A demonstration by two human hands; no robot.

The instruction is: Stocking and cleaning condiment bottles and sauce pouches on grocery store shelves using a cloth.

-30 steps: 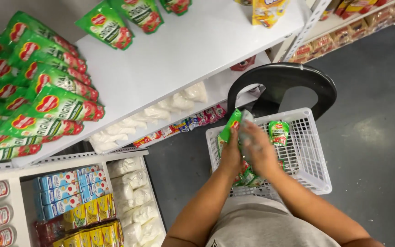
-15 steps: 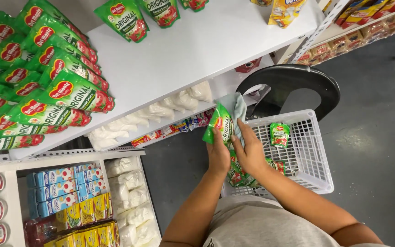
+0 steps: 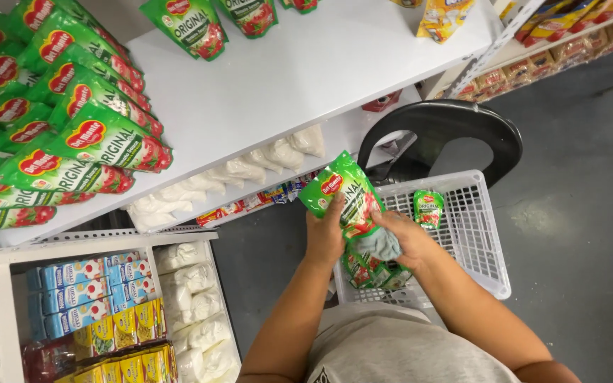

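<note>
While the white basket (image 3: 484,234) sits below, a green sauce pouch (image 3: 342,191) is pinched by the left hand (image 3: 326,237) and wiped with a grey cloth (image 3: 377,245) clutched in the right hand (image 3: 409,237); slipping is risked if the pinch loosens.

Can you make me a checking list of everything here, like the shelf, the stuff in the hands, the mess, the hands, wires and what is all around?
Surface: white shelf, mostly bare in the middle.
Job's things: green pouch held above the white basket; a grey cloth lies against the pouch's lower end.
Clutter: more green pouches in the basket, one small pouch lying apart in it.
Hands: left hand grips the pouch's side; right hand holds the cloth against it.
Cables: nothing seen.
Surroundings: rows of green pouches on the shelf's left, white bags on the shelf below, blue cartons lower down, a black stool behind the basket, grey floor.
</note>
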